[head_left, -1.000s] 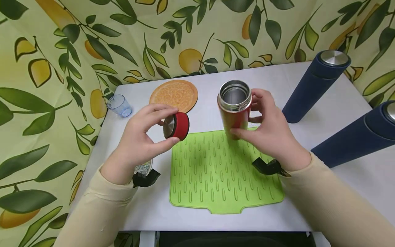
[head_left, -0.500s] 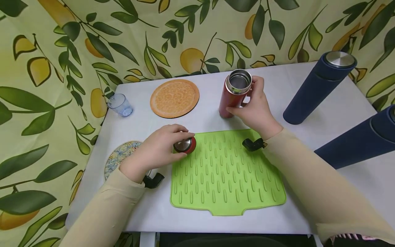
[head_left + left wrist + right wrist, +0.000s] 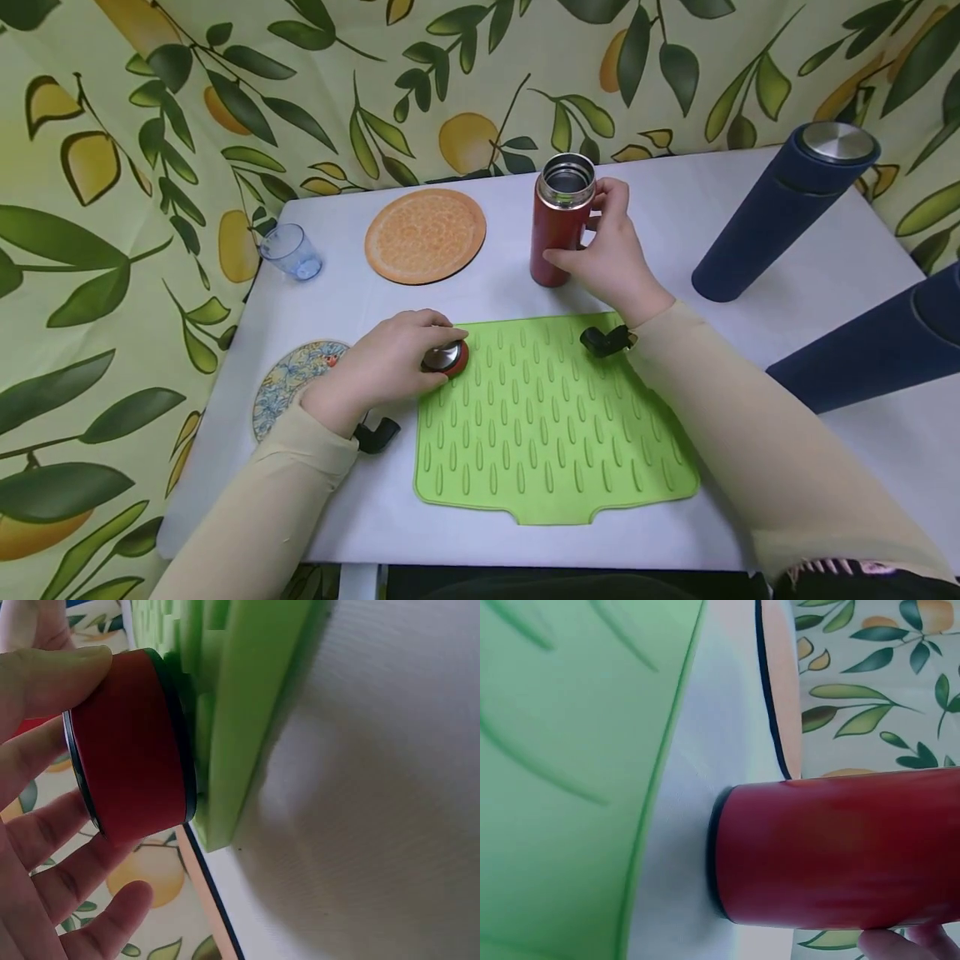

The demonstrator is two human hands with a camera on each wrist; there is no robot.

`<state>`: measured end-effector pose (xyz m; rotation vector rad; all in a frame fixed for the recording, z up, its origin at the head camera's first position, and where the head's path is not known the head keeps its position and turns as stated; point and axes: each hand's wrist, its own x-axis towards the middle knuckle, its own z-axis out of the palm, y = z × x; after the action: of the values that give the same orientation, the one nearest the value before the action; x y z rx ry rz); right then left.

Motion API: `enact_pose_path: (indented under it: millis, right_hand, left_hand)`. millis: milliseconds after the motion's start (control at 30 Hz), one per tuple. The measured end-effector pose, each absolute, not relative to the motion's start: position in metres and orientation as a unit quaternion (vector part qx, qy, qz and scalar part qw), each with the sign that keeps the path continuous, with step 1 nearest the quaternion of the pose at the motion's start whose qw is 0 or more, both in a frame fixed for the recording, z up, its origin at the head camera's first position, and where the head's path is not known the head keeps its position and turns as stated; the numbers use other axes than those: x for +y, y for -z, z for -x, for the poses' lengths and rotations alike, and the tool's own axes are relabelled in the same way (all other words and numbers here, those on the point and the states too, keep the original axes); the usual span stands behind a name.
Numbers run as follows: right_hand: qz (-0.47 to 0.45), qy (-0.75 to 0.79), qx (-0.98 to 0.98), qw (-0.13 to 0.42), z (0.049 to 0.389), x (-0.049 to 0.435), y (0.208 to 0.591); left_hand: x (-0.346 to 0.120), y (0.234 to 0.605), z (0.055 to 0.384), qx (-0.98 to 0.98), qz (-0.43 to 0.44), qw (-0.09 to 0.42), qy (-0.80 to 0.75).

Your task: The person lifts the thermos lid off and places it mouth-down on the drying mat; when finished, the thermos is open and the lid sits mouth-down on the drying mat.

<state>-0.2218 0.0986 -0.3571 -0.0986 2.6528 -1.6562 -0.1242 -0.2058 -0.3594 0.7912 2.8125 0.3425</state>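
My left hand [image 3: 397, 357] holds a red thermos lid [image 3: 131, 746] with a steel top between thumb and fingers. The lid sits at the upper left corner of the green ribbed mat [image 3: 555, 417], its black rim right at the ribs in the left wrist view. Behind the mat, an uncapped red thermos [image 3: 555, 229] stands upright on the white table, its steel mouth facing up. My right hand [image 3: 611, 258] grips it from the right, thumb in front. The right wrist view shows the thermos base [image 3: 720, 855] at the tabletop, with fingertips [image 3: 900, 943] along its side.
Two tall navy thermoses [image 3: 780, 217] with steel tops stand on the right. At the back left are an orange round placemat [image 3: 425, 236] and a small blue glass [image 3: 292, 252]. A patterned round plate [image 3: 288, 387] lies partly under my left forearm.
My left hand has lowered the lid onto the mat's upper left corner. The right hand has moved the red thermos back, off the mat area, and set it upright on the table.
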Motion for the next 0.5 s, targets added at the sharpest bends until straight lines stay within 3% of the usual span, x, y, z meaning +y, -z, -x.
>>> enact_pose_path:
  millis: [500]
  right_hand:
    - [0.011,0.524,0.852,0.003,0.2275,0.0919,0.3649]
  left_hand:
    - [-0.2070,0.3670,0.1244,0.954,-0.253,0.105,-0.121]
